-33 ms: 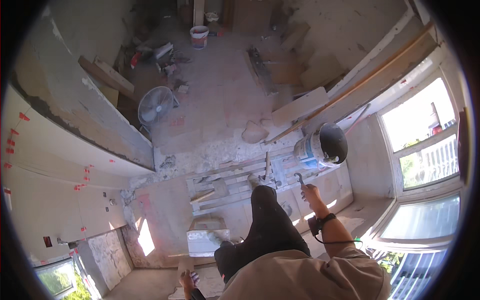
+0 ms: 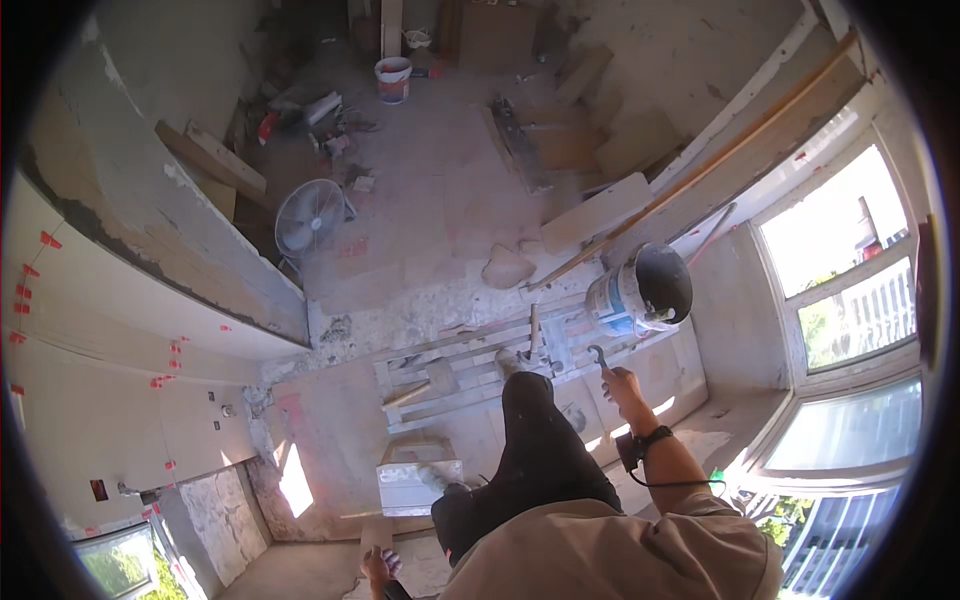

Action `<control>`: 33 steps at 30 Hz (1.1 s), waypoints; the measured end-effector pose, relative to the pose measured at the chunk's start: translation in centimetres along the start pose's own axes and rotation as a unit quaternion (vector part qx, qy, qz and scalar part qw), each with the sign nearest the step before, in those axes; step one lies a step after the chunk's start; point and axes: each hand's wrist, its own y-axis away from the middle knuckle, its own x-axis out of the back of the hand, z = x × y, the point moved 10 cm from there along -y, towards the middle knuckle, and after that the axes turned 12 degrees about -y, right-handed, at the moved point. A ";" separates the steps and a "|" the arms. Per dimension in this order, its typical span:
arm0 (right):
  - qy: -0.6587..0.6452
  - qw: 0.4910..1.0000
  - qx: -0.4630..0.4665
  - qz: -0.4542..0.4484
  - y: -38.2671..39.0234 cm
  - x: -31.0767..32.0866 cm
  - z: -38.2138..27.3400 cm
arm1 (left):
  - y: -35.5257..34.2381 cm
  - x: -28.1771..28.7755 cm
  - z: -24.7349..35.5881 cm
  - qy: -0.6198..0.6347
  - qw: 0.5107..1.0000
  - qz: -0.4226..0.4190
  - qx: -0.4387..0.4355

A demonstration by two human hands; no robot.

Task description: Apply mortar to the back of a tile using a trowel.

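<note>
Almost nothing changes — view shifts slightly, work seems at standstill. Right hand (image 2: 624,392) keeps hook tool (image 2: 601,359) clasped, out in front, near bucket (image 2: 612,302) in view. Left hand (image 2: 378,565) low, by board (image 2: 376,533) — cannot tell whether gripping anything.

View shifted slightly, fan (image 2: 312,217) appearing lower

We see a dull, metal-looking tool (image 2: 597,354), a smooth plastic bucket (image 2: 610,304), matt cloth trousers (image 2: 538,425) and shirt (image 2: 610,550), a wooden pole (image 2: 705,165), a dusty, matt floor (image 2: 420,205) and glossy window glass (image 2: 842,430).
</note>
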 end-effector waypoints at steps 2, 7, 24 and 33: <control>0.014 1.000 0.016 -0.014 1.8 -0.4 0.3 | -0.8 2.3 -2.7 0.140 0.988 -0.071 0.010; -0.079 0.995 -0.065 0.013 4.1 2.6 7.3 | 2.2 2.9 6.0 0.020 0.999 0.045 -0.009; 0.000 0.998 -0.042 0.037 7.2 2.0 9.2 | -3.0 7.1 0.4 -0.021 0.999 0.037 -0.014; 0.178 0.981 0.053 0.058 -4.5 -3.7 13.9 | -9.6 9.9 -4.6 0.135 0.985 0.103 -0.012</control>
